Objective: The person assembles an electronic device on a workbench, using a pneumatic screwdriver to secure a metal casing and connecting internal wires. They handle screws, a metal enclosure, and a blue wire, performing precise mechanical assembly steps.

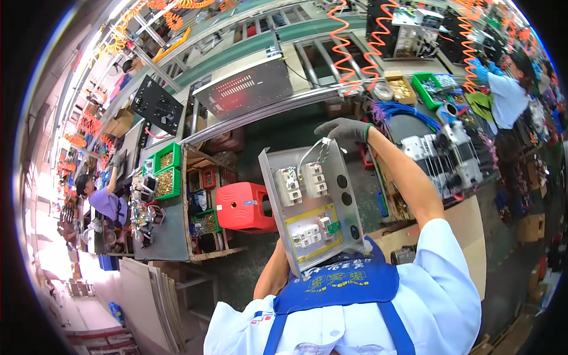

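An open grey sheet-metal box [278,204] is tilted up in front of my blue apron. White terminal blocks [316,179], a small green circuit board [333,228] and a yellow-edged panel [290,236] sit inside it; its right wall has round dark holes. White wires [307,155] rise from the blocks to the box's top edge. My right hand [348,129], in a grey glove, is at that edge beside the wire ends, its fingers stretched out to the left. Behind the box's lower left side, my left forearm [271,272] disappears; the left hand itself is hidden.
A red plastic stool [244,207] stands left of the box. Further left, green bins [167,183] of brass parts rest on a bench. Blue cables [408,112] and white units [423,148] lie to the right. Orange coiled hoses [340,41] hang ahead. Co-workers work at both sides.
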Demonstrator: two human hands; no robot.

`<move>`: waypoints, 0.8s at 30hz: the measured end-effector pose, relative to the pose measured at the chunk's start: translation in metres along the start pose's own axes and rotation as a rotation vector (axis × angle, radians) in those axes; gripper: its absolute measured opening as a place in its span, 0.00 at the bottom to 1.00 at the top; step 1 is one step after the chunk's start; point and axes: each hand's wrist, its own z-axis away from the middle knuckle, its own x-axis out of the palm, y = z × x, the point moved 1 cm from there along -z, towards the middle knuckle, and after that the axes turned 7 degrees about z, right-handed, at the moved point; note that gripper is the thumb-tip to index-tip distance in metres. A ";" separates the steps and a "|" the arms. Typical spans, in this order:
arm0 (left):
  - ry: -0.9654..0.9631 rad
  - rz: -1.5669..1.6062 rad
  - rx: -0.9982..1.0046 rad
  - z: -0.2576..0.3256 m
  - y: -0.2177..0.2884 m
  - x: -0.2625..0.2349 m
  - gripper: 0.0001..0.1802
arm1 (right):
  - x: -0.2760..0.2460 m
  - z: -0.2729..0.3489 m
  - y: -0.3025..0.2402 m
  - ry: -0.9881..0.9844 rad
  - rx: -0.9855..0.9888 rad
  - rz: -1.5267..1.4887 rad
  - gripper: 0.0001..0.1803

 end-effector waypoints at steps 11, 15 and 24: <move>0.131 0.089 0.229 -0.164 0.123 0.024 0.40 | -0.119 -0.199 -0.104 0.373 -0.281 0.689 0.15; 0.150 0.119 0.288 -0.228 0.178 0.011 0.40 | -0.102 -0.224 -0.142 0.577 -0.179 0.834 0.09; 0.110 0.115 0.300 -0.377 0.331 -0.018 0.39 | -0.099 -0.369 -0.203 0.098 -0.082 1.099 0.11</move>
